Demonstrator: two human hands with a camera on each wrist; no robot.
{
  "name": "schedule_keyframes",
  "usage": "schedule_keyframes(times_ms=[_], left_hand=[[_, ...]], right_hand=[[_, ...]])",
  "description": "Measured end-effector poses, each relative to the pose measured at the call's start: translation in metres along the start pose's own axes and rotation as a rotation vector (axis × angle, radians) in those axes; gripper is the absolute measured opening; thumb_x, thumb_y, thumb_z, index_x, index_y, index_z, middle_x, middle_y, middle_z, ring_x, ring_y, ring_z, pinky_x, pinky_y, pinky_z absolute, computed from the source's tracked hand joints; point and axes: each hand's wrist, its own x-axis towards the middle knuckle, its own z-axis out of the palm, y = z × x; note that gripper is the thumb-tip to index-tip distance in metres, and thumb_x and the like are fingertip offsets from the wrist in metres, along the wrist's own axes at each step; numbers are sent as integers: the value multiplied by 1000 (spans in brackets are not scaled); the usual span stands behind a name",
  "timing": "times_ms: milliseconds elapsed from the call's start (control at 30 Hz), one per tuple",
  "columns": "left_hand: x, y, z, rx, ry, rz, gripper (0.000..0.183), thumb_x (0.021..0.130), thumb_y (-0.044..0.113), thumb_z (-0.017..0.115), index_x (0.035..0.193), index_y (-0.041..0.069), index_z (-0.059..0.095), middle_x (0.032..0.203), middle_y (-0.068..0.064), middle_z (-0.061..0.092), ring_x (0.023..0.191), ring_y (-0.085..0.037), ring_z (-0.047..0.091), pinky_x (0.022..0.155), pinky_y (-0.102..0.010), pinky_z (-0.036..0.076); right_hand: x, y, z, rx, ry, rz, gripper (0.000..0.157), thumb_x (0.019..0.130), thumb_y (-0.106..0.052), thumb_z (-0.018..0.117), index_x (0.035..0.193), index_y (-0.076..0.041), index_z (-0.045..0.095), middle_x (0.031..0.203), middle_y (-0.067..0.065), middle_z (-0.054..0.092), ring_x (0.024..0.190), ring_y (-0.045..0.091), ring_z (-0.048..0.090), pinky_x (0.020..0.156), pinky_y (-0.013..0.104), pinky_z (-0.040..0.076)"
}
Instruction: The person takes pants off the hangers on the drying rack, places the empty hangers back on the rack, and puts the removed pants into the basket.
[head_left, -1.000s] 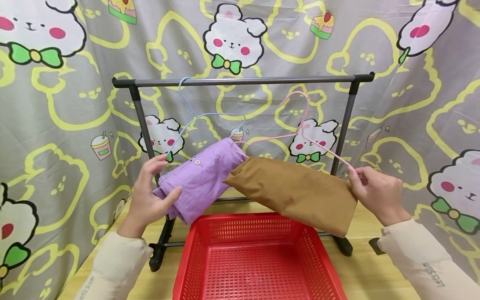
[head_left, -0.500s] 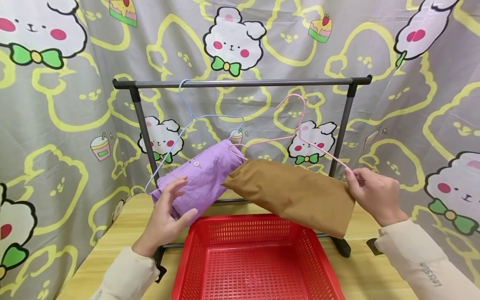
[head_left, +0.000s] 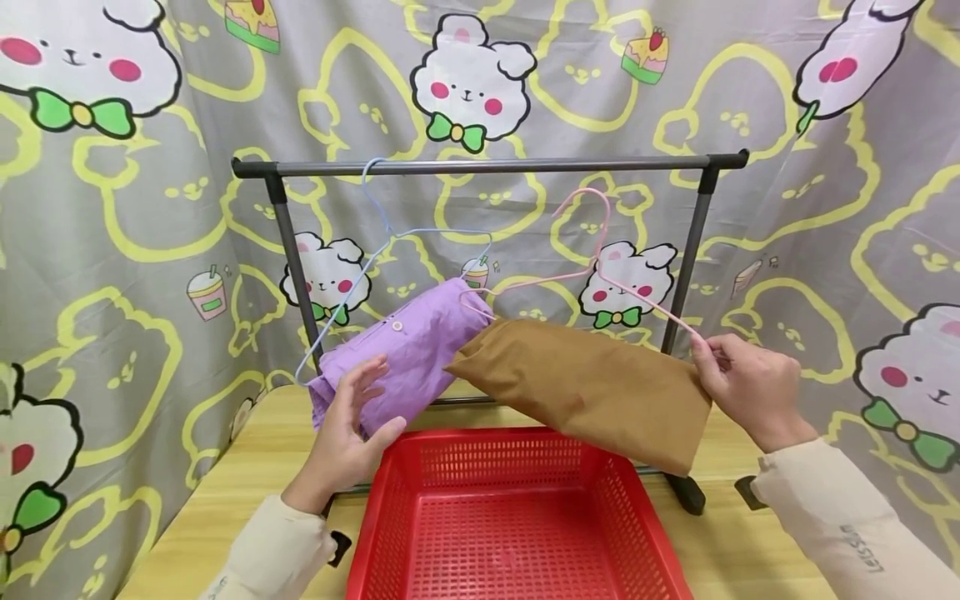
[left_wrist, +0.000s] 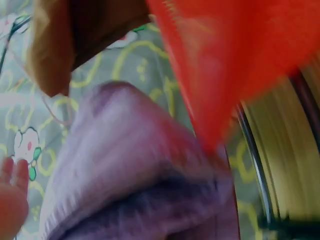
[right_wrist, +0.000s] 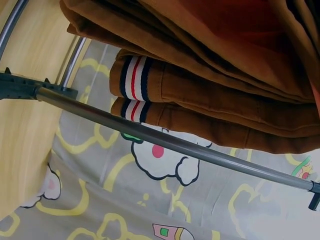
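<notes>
A folded brown garment [head_left: 592,383] hangs over the lower part of a pink hanger [head_left: 648,303], whose hook is apart from the rail. My right hand [head_left: 753,387] pinches that hanger's right end. In the right wrist view the brown garment [right_wrist: 215,100] shows navy, white and red striped bands; the hand is out of that view. A blue hanger [head_left: 442,231] hooks over the rail and carries a folded purple garment [head_left: 420,350] with a button. My left hand [head_left: 348,442] hovers before the purple garment's lower left, fingers spread and holding nothing. The left wrist view is blurred.
The dark metal clothes rack [head_left: 525,166] stands on a wooden surface [head_left: 225,483]. In front of it sits a red perforated plastic basket [head_left: 480,440], below both garments. A cartoon-patterned curtain [head_left: 517,83] closes off the back and sides.
My left hand has moved from the blue hanger's left end down and to the right, away from it. My right hand and the pink hanger have barely moved.
</notes>
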Motion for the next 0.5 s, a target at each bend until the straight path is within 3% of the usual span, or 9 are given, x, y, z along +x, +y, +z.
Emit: schedule_keyframes(times_ms=[133, 267, 333, 500], left_hand=[[2, -12, 5, -80, 1, -76, 67, 73, -14, 60, 131, -7, 27, 135, -17, 36, 123, -31, 36, 97, -37, 34], [6, -29, 17, -149, -65, -173, 67, 81, -4, 61, 136, 1, 24, 139, -15, 33, 126, -33, 33, 98, -45, 32], [8, -32, 23, -195, -105, -263, 68, 84, 3, 60, 138, 2, 20, 140, -18, 30, 127, -35, 32, 99, -47, 32], [18, -26, 40, -331, -180, -567, 76, 88, 20, 60, 143, 5, 9, 141, -20, 29, 124, -34, 38, 97, -44, 35]], right_hand=[[-1, -1, 0, 15, -14, -1, 45, 88, -40, 46, 68, -2, 62, 49, 3, 52, 33, 15, 38, 31, 32, 23], [-1, 0, 1, 11, 5, -3, 44, 88, -38, 47, 68, -2, 62, 49, 3, 52, 33, 16, 39, 31, 32, 23], [-1, 0, 1, 8, 13, -4, 44, 87, -38, 48, 67, -2, 62, 49, 3, 52, 32, 15, 38, 31, 32, 22], [0, 1, -1, 12, 15, -3, 44, 88, -39, 48, 68, -2, 62, 48, 3, 51, 33, 16, 39, 31, 33, 23]])
